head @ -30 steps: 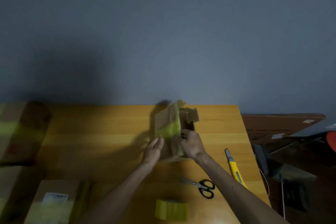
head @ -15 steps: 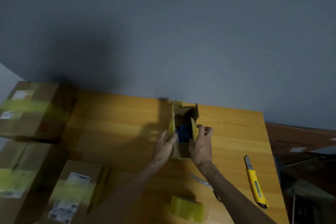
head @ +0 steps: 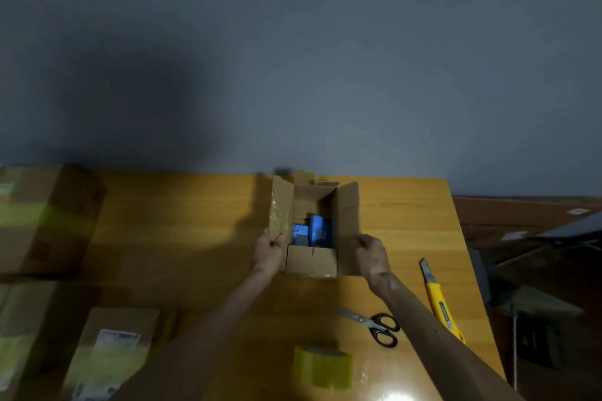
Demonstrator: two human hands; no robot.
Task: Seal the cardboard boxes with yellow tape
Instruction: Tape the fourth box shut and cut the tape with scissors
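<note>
Seeing box (head: 311, 261) sitting mid-table (head: 182, 221), toward the far edge, top open and unsealed. I read left hand (head: 268, 249) as gripping the near end of the left flap (head: 280, 208), fingers curled over its edge. That flap tilts outward and has a glossy strip of tape on it. Right hand (head: 371, 254) grips the near end of the right flap (head: 348, 221), fingers curled round the edge, and the flap is spread outward the same way. Near flap faces me between the two hands; the far flap (head: 306, 177) stands up by the wall with a bit of tape on it. Blue items (head: 317, 231) sit inside; I can't tell what they are. Tape roll (head: 322, 366), yellow, lies at the near table edge between my view of the two forearms, well apart from the box. Scissors (head: 374, 324), black handles, lie just right of the roll beside the right forearm, blades pointing left. Knife (head: 439, 299), yellow body, lies right of that forearm near the table's right edge, blade pointing away. Three more boxes at left, each with a yellow band across: one far left (head: 42, 218), one near with a white label (head: 110, 352), one cut off by the frame edge (head: 16, 335). Lighting is dim, so fine detail is soft.
</note>
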